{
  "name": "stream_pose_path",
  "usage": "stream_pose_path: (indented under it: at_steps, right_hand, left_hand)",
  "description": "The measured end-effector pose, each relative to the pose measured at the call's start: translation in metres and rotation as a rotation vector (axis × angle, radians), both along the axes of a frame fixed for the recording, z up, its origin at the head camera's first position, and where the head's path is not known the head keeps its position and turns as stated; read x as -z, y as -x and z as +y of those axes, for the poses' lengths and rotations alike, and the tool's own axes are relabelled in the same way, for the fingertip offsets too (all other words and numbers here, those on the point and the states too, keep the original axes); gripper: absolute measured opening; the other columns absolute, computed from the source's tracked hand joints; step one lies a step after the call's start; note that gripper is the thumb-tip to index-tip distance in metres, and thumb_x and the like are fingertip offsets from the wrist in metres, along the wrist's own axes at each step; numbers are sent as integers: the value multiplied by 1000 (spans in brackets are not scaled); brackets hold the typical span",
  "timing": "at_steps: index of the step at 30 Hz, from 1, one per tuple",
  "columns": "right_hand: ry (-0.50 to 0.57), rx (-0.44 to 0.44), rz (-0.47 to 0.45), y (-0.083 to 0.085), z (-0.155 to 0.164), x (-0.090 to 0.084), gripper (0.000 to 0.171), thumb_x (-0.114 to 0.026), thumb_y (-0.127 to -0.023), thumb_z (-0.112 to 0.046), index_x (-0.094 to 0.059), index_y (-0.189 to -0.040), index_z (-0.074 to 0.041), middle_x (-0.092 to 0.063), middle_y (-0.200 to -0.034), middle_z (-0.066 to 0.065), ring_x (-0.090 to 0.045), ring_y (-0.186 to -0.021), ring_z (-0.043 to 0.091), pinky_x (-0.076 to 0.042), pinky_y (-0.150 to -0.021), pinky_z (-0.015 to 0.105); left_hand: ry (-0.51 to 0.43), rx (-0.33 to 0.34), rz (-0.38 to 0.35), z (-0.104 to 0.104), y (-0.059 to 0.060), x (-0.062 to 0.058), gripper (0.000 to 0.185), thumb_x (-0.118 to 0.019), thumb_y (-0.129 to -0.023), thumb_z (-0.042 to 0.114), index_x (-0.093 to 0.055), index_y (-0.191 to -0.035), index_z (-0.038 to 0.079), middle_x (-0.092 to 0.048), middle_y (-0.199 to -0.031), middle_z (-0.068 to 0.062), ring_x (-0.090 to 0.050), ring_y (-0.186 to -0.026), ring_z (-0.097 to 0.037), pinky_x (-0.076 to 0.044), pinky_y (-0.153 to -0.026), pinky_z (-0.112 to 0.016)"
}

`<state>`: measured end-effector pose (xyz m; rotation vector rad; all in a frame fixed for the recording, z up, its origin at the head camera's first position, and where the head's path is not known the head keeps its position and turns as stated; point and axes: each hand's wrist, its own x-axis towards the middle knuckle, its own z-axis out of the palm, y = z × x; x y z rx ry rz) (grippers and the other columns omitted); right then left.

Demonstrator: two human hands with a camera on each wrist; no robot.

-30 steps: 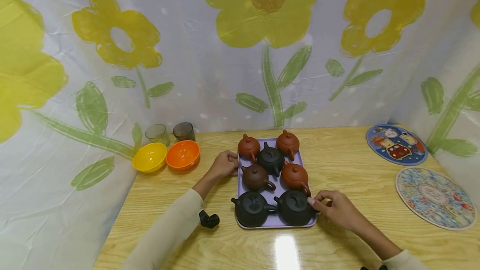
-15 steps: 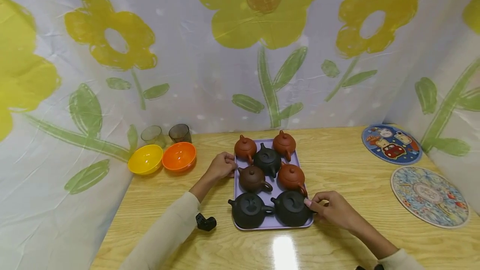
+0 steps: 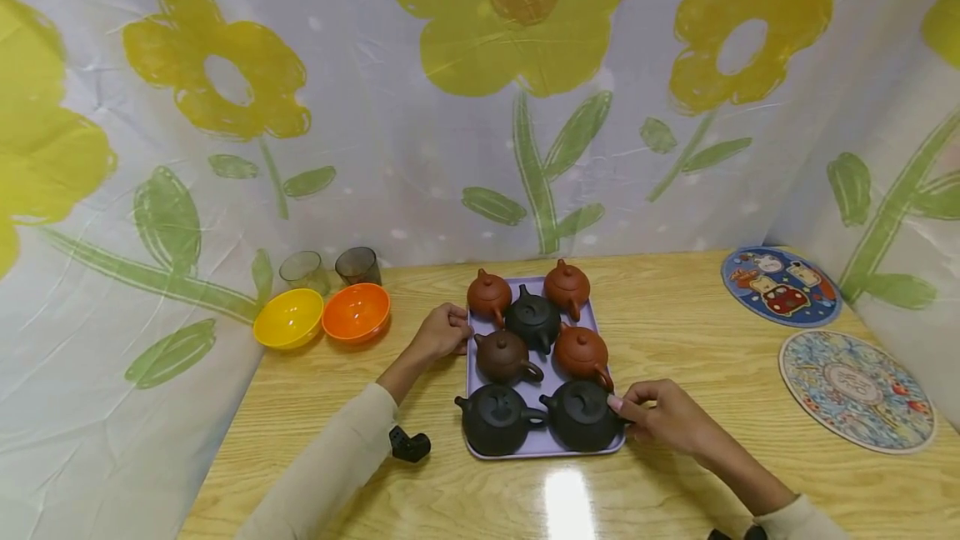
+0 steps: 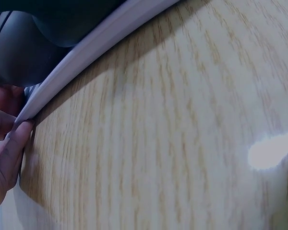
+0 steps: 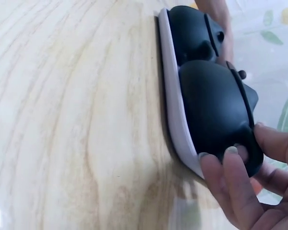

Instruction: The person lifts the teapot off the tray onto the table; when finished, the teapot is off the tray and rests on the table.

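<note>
A lavender tray (image 3: 547, 451) lies mid-table and carries several small teapots, some black, some red-brown, one dark brown. My left hand (image 3: 441, 332) grips the tray's left rim beside the dark brown teapot (image 3: 504, 355). In the left wrist view its fingers (image 4: 7, 151) curl at the tray rim (image 4: 86, 52). At the front right corner my right hand (image 3: 660, 419) pinches the tray next to a black teapot (image 3: 581, 417). The right wrist view has its fingers (image 5: 225, 177) on the tray rim (image 5: 169, 96) under that black teapot (image 5: 211, 105).
A yellow bowl (image 3: 288, 319) and an orange bowl (image 3: 356, 312) sit at the back left with two glass cups (image 3: 303, 269) behind them. Two round patterned mats (image 3: 780, 286) (image 3: 855, 390) lie at the right. A small black object (image 3: 408, 445) rests near my left forearm. Flowered cloth walls the wooden table (image 3: 712, 340).
Both hands stay where they were on the tray. Only the head view has drifted a little.
</note>
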<state>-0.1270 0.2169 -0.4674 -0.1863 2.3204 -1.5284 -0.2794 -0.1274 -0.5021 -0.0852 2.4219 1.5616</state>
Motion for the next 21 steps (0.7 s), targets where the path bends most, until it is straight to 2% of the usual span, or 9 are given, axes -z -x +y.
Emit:
stream_pose_path:
  at_steps: [4, 9, 12, 21]
  right_hand:
    - [-24, -27, -20, 1, 2, -4, 36, -65, -99, -29, -65, -85, 4, -61, -89, 12, -66, -75, 22, -59, -63, 28]
    - [-59, -63, -45, 2, 4, -7, 38, -63, -100, -32, -62, -85, 3, -59, -81, 8, -57, -63, 16, -51, -54, 25]
    - [-46, -77, -61, 3, 5, -7, 38, -63, -100, -31, -61, -86, 4, -58, -80, 7, -55, -61, 16, -48, -53, 24]
    - [24, -80, -97, 4, 11, -7, 36, -63, -100, -27, -63, -89, 8, -64, -87, 12, -66, -76, 19, -60, -65, 25]
  left_hand:
    - [-6, -2, -1, 1, 0, -1, 33, -63, -87, -3, -56, -120, -5, -61, -97, -12, -59, -69, -15, -60, -57, -28]
    - [1, 0, 1, 1, 0, -1, 33, -63, -88, -2, -56, -120, -5, -61, -97, -11, -59, -71, -15, -61, -57, -28]
    - [2, 0, -1, 1, 0, -1, 33, -64, -87, -2, -56, -120, -5, -62, -98, -13, -60, -69, -15, -60, -57, -27]
    - [12, -6, 5, 2, -1, -2, 34, -63, -87, -1, -56, -120, -5, -63, -102, -16, -59, -66, -14, -60, -57, -26]
